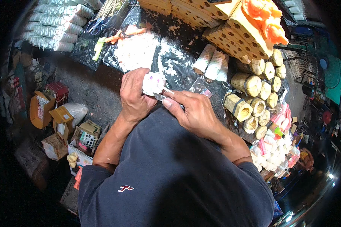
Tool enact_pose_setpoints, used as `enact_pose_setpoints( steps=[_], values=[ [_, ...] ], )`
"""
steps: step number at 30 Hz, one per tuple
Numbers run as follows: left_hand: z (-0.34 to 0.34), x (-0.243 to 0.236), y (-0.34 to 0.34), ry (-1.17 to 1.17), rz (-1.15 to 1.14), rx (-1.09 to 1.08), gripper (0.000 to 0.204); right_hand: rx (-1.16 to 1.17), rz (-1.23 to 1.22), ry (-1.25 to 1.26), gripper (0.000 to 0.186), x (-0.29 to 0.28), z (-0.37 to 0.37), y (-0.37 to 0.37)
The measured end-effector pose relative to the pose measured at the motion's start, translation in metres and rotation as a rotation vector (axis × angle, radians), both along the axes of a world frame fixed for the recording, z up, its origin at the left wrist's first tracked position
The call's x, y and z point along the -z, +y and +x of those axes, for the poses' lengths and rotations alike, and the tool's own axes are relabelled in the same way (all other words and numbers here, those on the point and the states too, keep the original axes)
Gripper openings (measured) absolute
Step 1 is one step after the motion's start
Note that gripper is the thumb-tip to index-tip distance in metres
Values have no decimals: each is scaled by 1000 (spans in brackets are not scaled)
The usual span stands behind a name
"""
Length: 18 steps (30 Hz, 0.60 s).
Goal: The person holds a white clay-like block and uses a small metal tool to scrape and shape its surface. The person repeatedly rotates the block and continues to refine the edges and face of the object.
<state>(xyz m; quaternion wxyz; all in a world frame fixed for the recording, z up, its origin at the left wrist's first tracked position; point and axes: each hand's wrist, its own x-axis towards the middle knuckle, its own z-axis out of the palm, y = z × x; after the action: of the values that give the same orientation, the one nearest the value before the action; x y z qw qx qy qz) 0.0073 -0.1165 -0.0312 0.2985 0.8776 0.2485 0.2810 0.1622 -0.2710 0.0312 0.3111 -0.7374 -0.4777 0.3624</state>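
In front of my chest, my left hand is wrapped round a white, roundish wax-like piece with small purple spots on its lit face. My right hand pinches a small knife, its short metal blade pressed near the lower right edge of that piece. A thin white strip sticks out by my right fingertips; whether it is a shaving or part of the tool, I cannot tell. The knife's handle is hidden in my right hand. Beyond my hands, white shavings lie scattered over a black sheet.
Yellow blocks with round holes, topped by an orange wax-like mass, stand far right. Several tied hexagonal moulds are stacked beside wrapped white cylinders. White rolls are piled far left; open cardboard boxes stand on the left floor.
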Motion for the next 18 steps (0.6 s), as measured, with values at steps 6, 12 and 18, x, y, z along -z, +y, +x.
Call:
enact_pose_setpoints(
  steps=[6,12,18],
  values=[
    [1,5,3,1,14,150,66,22,79,6,32,6,0,-1],
    [2,8,2,-33,46,75,63,-5,83,-61,29,3,0,-5],
    [4,10,6,-12,78,99,56,-42,178,-200,34,6,-1,-2]
  ],
)
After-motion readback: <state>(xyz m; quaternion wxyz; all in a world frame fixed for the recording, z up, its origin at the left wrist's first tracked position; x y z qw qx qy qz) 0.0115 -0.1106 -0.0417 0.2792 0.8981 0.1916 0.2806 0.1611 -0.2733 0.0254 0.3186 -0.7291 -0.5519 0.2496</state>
